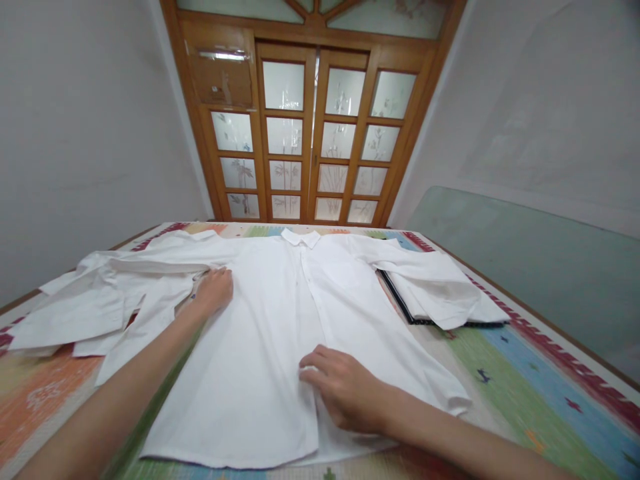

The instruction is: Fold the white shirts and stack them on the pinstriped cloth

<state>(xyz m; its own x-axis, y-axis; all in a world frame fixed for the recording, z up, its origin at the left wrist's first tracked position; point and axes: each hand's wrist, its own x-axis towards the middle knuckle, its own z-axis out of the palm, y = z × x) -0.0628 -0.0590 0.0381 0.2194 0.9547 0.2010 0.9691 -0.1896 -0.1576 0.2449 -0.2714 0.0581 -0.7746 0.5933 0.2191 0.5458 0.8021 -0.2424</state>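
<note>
A white long-sleeved shirt (260, 360) lies front up on a patterned cloth, its collar pointing away from me and its front opening running down the middle. My left hand (215, 291) is at the shirt's left side edge below the armpit, with bent fingers gripping the fabric there. Lower down, my right hand (345, 387) is closed at the front opening, its curled fingers on the edge of the fabric; the thumb is mostly hidden. One sleeve (435, 283) stretches out to the right.
More white garments (80, 307) lie under and beside the left sleeve. On the right, a folded white cloth with a dark-edged flat item (400, 300) sits partly under the sleeve. A colourful cloth (530, 373) covers the table. Wooden glazed doors (310, 133) stand behind, with walls either side.
</note>
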